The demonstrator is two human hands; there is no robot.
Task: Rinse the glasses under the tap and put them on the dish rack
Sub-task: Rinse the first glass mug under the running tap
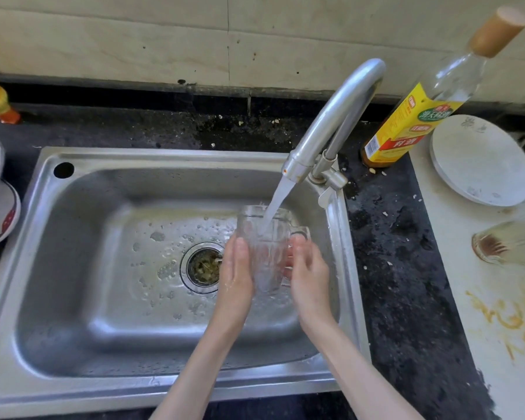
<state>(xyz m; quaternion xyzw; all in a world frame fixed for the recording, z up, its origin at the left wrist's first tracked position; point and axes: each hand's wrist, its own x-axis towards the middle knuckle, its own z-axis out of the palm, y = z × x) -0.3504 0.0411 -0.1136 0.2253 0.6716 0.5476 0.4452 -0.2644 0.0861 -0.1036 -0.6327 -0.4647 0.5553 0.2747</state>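
A clear glass mug (262, 253) is held upright over the sink (82, 298), just right of the drain (201, 266), with the stream from the tap (331, 125) running straight into its open mouth. The left hand (237, 274) lies flat against the mug's left side, fingers straight. The right hand (308, 271) cups the right side by the handle, fingers curled round the glass. Right of the sink, on the pale board (467, 283), a second glass (509, 242) lies on its side beside a white plate (481, 160). A labelled bottle (412, 122) stands just behind the tap.
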